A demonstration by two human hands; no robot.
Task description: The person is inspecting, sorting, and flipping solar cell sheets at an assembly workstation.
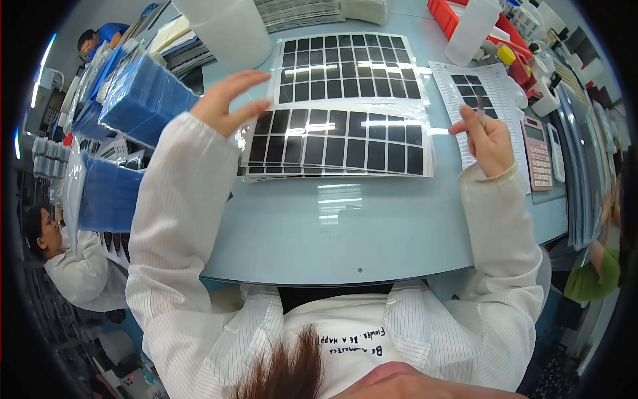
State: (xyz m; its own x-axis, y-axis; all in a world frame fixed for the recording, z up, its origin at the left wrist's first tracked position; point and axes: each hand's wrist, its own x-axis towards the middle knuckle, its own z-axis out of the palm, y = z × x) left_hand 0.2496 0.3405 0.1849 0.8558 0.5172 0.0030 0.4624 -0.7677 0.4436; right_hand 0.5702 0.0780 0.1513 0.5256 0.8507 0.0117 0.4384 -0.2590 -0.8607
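My left hand (229, 103) is spread, thumb and fingers apart, at the left edge of two stacks of sheets. Each sheet carries rows of black rectangles on a pale backing. The near stack of sheets (335, 143) lies slightly fanned, its layers showing along the front edge. Behind it is the far stack of sheets (349, 70), glossy under the ceiling lights. At their right, my right hand (490, 141) is closed, fingers curled. A thin greyish thing rises by its fingertips, too small to name. Under that hand lies a printed paper (512, 83) with a smaller black-rectangle sheet (470, 90).
A pink calculator (537, 156) lies at the right. A white cylindrical container (232, 33) stands back left, a translucent bottle (473, 33) back right before a red bin (442, 12). Blue-wrapped stacks (143, 100) line the left. Another person (83, 259) sits at the left.
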